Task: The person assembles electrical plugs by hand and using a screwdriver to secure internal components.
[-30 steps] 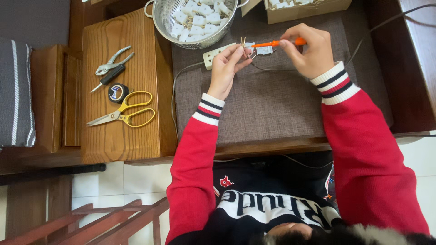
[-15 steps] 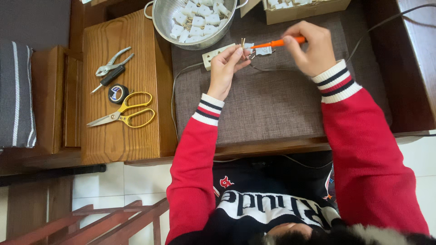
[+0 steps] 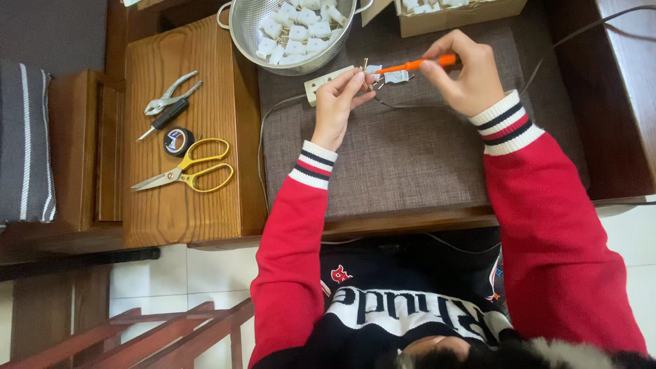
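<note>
Both hands are up at the far side of the grey cushion (image 3: 410, 157). The right hand (image 3: 461, 72) is pinched around an orange-handled screwdriver (image 3: 417, 65), tip pointing left at a small white plug part (image 3: 372, 70) with brass prongs. The left hand (image 3: 338, 102) has its fingertips closed on that part, holding it just above the cushion, right beside a white power strip (image 3: 328, 83). The part is tiny and half covered by fingers, so I can't tell where exactly the tip touches. Another small white piece (image 3: 398, 76) sits under the screwdriver shaft, hard to make out.

Farther back, a metal colander (image 3: 239, 31) full of similar white pieces is cut off at the top edge, same with a cardboard box (image 3: 465, 14). On the wooden board to the left: yellow scissors (image 3: 188, 171), pliers (image 3: 167, 96), a black-handled screwdriver (image 3: 164, 117) and a small tape roll (image 3: 178, 140).
</note>
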